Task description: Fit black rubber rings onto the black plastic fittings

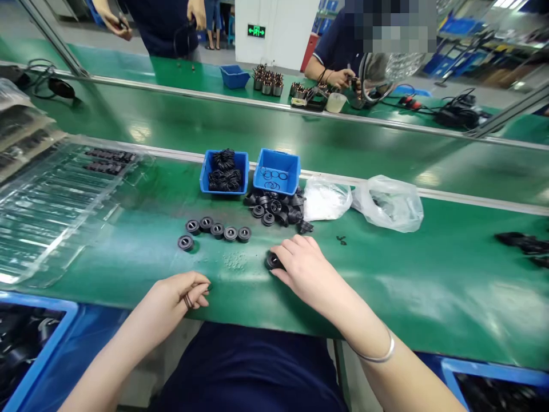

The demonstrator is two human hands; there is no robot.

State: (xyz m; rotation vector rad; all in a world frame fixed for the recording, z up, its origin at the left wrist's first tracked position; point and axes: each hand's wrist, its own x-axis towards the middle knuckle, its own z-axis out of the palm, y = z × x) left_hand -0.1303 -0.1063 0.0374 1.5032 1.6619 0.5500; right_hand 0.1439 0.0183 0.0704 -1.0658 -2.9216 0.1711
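Note:
My right hand [302,266] is closed round a black round part [273,261] resting on the green bench. To its left, my left hand [182,294] hovers near the bench's front edge, thumb and fingers pinched on a small dark piece [209,287] too small to identify. Thin black rings [187,300] circle one of its fingers. Beyond that hand, several similar black round parts [217,230] stand in a loose row. A heap of black plastic parts [278,207] lies past my right hand, with a few tiny black bits [341,240] to the right.
At the back, one blue bin [203,182] holds many black rubber rings, another blue bin [293,182] just a few. Two plastic bags [328,200] [390,206] sit right of them. Clear trays [51,217] occupy the left side. Co-workers sit across a metal rail.

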